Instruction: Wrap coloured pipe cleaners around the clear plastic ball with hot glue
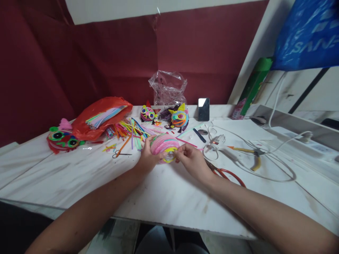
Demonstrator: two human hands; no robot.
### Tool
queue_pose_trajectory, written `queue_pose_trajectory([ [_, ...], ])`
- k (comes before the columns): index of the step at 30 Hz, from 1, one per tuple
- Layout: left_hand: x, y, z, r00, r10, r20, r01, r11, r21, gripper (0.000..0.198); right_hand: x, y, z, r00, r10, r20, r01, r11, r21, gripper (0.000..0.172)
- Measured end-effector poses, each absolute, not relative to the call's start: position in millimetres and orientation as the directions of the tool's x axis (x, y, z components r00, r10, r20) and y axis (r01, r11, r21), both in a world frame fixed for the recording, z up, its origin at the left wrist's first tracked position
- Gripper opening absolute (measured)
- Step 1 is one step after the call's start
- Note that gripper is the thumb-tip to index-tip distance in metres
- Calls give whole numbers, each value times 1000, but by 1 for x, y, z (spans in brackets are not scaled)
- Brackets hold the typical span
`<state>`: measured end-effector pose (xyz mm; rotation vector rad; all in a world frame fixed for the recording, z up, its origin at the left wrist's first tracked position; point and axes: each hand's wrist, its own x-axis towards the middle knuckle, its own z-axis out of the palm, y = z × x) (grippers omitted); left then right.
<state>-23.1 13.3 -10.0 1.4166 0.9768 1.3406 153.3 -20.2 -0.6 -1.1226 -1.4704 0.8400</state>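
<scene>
A rounded ball (164,142), banded in pink and pale stripes that look like wound pipe cleaners, is held over the marble-patterned table. My left hand (149,154) wraps its left side, thumb toward the front. A yellow ring (172,150) circles a clear, shiny patch on the end facing me. At the right edge of that ring, my right hand (186,153) is closed in a pinch; whatever lies between those fingertips is too small to make out. Red-handled scissors (233,175) lie beneath my right wrist.
Loose pipe cleaners (132,130) spill from a red plastic bag (103,118). Small scissors (122,154) lie at the left. Decorated animal heads (179,118) stand behind, near a phone (203,110). On the right are a glue gun (225,150), its looping cable, pliers (256,157) and a power strip (304,143).
</scene>
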Motion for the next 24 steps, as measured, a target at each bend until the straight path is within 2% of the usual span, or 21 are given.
queue_pose_trajectory([
  [8, -25, 15, -12, 145, 949, 278, -40, -275, 961, 86, 154, -19, -4, 12, 944, 331, 194, 323, -926, 30],
  [15, -25, 16, -11, 87, 958, 271, 40, -276, 960, 81, 155, -19, -7, 9, 930, 368, 246, 354, -902, 25],
  [24, -25, 16, -12, 89, 960, 265, -45, -262, 964, 77, 156, -20, -5, 14, 924, 381, 262, 364, -894, 23],
])
